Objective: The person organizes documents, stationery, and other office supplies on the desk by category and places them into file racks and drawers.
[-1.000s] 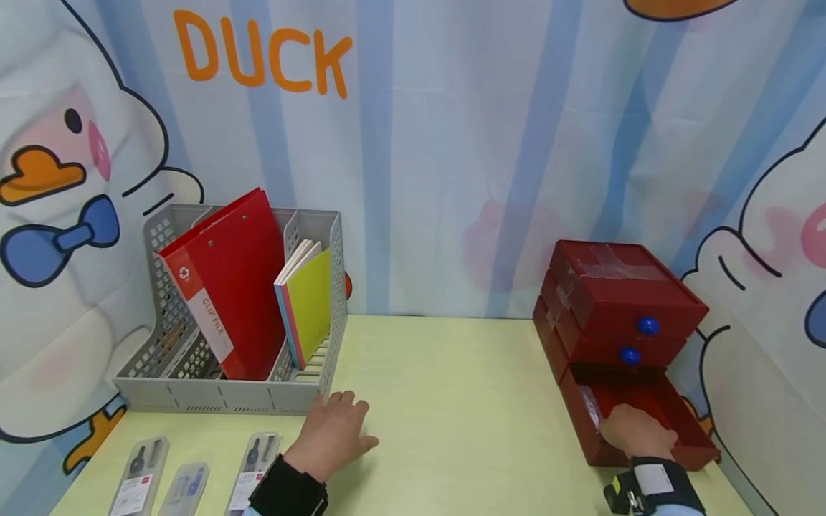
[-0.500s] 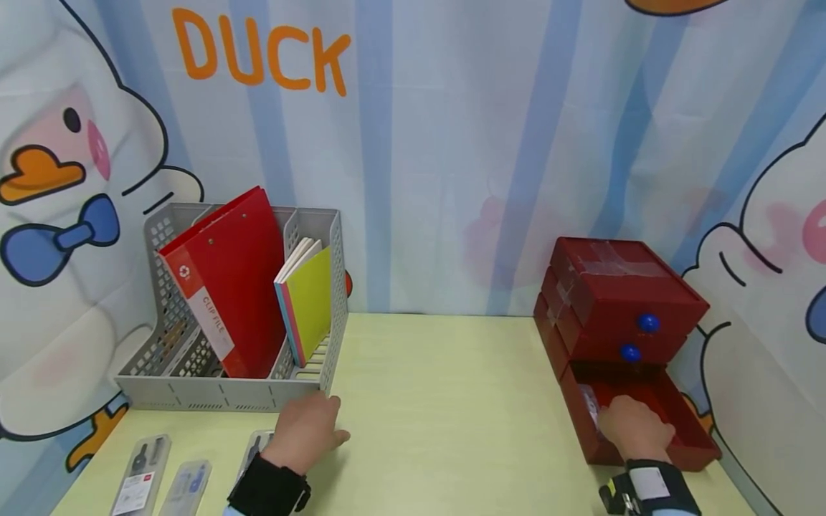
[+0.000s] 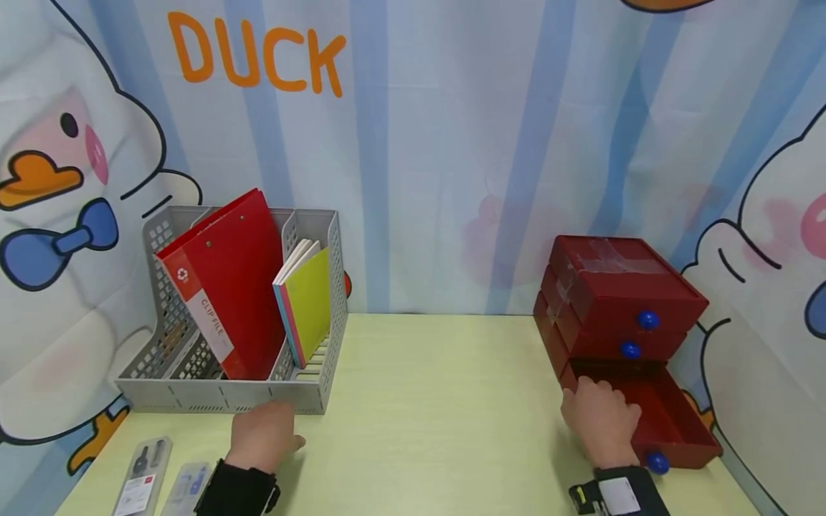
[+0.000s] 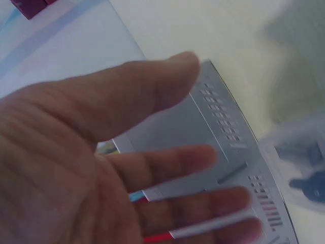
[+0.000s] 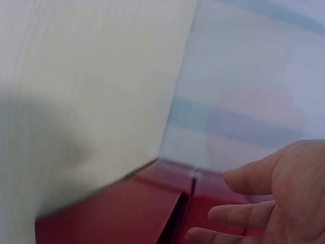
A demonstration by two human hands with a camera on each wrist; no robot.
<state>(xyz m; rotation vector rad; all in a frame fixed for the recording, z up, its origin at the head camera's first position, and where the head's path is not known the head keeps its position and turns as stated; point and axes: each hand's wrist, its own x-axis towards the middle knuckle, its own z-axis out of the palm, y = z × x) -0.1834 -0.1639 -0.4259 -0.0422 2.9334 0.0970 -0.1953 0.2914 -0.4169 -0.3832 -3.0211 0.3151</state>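
In the head view my left hand (image 3: 261, 437) hovers before the grey file organizer's front edge (image 3: 219, 395). The left wrist view shows its fingers (image 4: 167, 165) relaxed and apart, holding nothing, with a clear plastic case (image 4: 299, 168) beyond the fingertips. That case is hidden by the hand in the head view. My right hand (image 3: 600, 423) is over the left side of the pulled-out bottom drawer (image 3: 671, 412) of a dark red drawer box (image 3: 629, 287). In the right wrist view its fingers (image 5: 244, 214) are extended with nothing between them. A blue knob (image 3: 658, 463) shows on the drawer's front.
A red clip file (image 3: 235, 294) and a yellow-green notebook (image 3: 308, 304) lean in the organizer. Two more clear cases, one with a dark tool shape (image 3: 140, 473) and one with blue pieces (image 3: 187, 487), lie at front left. A printed curtain (image 3: 439, 158) hangs behind the table.
My left hand has moved left and slightly nearer, toward the clear cases. My right hand has come out of the drawer's middle to its left side, uncovering the front knob.
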